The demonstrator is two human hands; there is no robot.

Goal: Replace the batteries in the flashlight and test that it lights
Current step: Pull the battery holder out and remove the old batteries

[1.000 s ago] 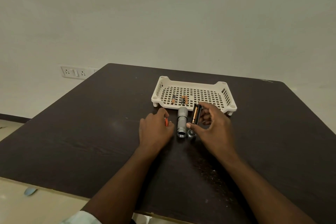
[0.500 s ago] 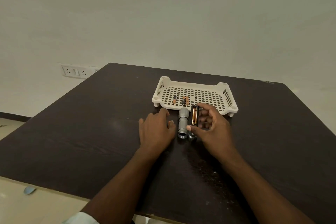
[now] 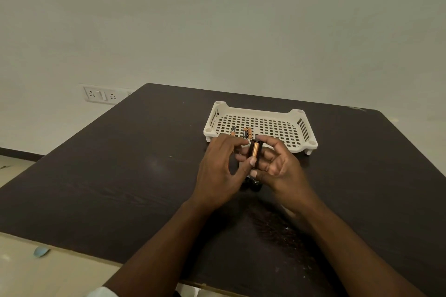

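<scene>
Holder [image 3: 255, 152] is pinched endwise in right hand [image 3: 277, 171]; left fingertips [image 3: 252, 161] touch it. Light, stiff, likely slippery.

Dark wooden table [image 3: 120, 176] against a plain pale wall [image 3: 217, 19] with a socket plate [image 3: 101, 95].

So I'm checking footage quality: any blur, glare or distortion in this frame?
Head view: wide-angle bending at the table edges; soft, even light, no harsh glare; hands slightly soft; battery holder readable, its copper battery catching a mild sheen.
</scene>
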